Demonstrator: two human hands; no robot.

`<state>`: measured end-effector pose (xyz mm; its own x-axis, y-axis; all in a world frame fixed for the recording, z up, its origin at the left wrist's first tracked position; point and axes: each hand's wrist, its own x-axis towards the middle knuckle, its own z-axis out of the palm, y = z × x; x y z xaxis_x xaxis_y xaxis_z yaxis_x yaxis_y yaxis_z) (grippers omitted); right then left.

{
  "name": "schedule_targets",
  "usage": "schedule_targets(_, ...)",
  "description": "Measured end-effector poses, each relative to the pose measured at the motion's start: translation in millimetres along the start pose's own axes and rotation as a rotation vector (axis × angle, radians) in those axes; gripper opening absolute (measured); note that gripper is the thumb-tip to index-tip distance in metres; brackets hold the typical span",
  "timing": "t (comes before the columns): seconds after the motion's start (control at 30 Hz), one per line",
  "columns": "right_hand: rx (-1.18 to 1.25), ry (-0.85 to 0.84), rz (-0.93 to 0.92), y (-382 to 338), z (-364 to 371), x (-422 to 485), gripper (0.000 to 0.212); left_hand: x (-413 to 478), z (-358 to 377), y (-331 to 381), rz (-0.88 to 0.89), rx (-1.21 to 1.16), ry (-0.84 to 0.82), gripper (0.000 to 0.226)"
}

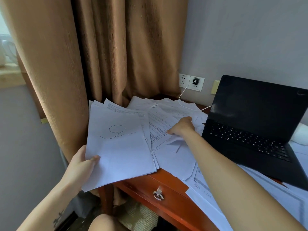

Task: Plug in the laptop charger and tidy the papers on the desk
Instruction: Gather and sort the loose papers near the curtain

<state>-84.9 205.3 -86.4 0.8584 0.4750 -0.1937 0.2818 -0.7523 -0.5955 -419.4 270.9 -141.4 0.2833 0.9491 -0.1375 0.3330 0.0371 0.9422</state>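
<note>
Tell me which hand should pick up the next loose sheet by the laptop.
Right: the right hand grips the loose sheets beside the laptop; the left hand holds the gathered stack.

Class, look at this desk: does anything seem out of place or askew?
Yes: loose papers lie fanned at mixed angles across the desk, some overhanging its front edge. The stack in the left hand also juts past the desk corner.

We see a dim room lit by daylight from the window [5, 47] left of the desk [166, 179], which brightens the nearest curtain [50, 72] fold. The papers [120, 147] take a bluish cast; the laptop [253, 105] screen carries faint sheen. Wide-angle stretch bends lines near the edges, and the drawer pull [158, 194] looks smeared.
</note>
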Motion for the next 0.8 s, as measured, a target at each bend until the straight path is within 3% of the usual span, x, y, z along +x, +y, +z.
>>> schedule_targets(0.13, 0.419, -0.017, 0.039, 6.1, 6.4, 6.6, 0.104, 0.6, -1.7, -0.9, -0.021, 0.014, -0.014, 0.030)
schedule_targets(0.27, 0.673, -0.053, 0.060, 18.5, 3.3, 16.3, 0.063, 0.2, -3.9, -0.8, -0.022, 0.007, -0.023, 0.030)
schedule_targets(0.37, 0.738, -0.006, -0.037, 29.8, -6.5, 19.8, 0.044, -0.3, -3.7, -0.8, -0.022, -0.013, -0.017, 0.032)
schedule_targets(0.5, 0.863, 0.010, -0.192, 52.1, -34.0, 16.8, 0.036, -0.1, -2.8, 0.4, -0.014, -0.034, -0.002, 0.030)
schedule_targets(0.7, 0.764, -0.166, -0.041, 79.6, -50.6, 17.7, 0.026, -2.5, 1.7, -0.4, -0.038, -0.037, -0.015, 0.030)
schedule_targets(0.8, 0.739, -0.246, -0.087, 78.5, -34.5, 20.1, 0.041, -4.3, 5.6, 1.0, -0.043, -0.030, -0.025, 0.032)
